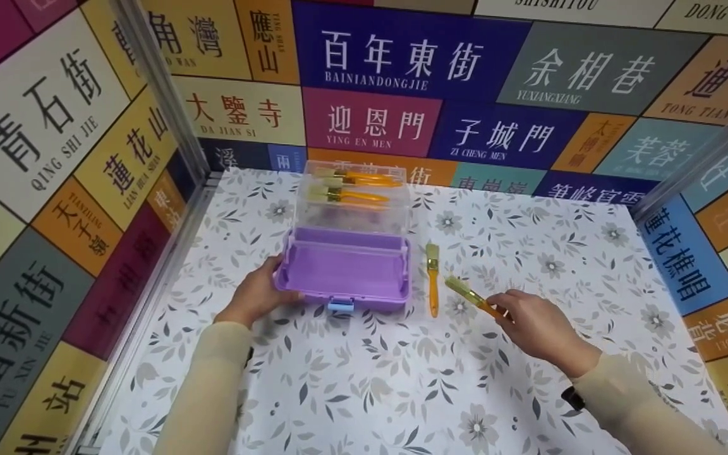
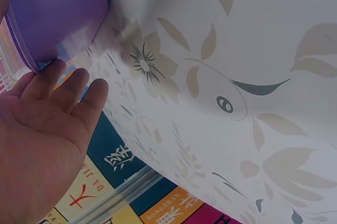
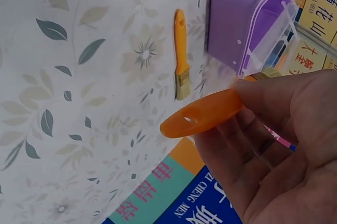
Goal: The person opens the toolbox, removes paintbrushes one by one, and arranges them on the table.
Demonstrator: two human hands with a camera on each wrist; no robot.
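Note:
A purple plastic storage box (image 1: 345,272) stands with its clear lid (image 1: 351,218) swung back and a blue latch (image 1: 341,306) in front. My left hand (image 1: 260,291) holds the box's left end, fingers against its side in the left wrist view. With thumb and fingers, my right hand (image 1: 538,322) pinches a paintbrush (image 1: 465,291) by its orange handle, pale bristles towards the box; the handle's end (image 3: 200,116) sticks out in the right wrist view. Another paintbrush (image 1: 433,281) lies on the table between box and right hand.
Several orange-handled paintbrushes (image 1: 357,196) lie within the clear lid section behind the purple base. A white floral cloth (image 1: 364,385) covers the table. Walls with coloured street-name panels (image 1: 370,120) enclose its back and sides.

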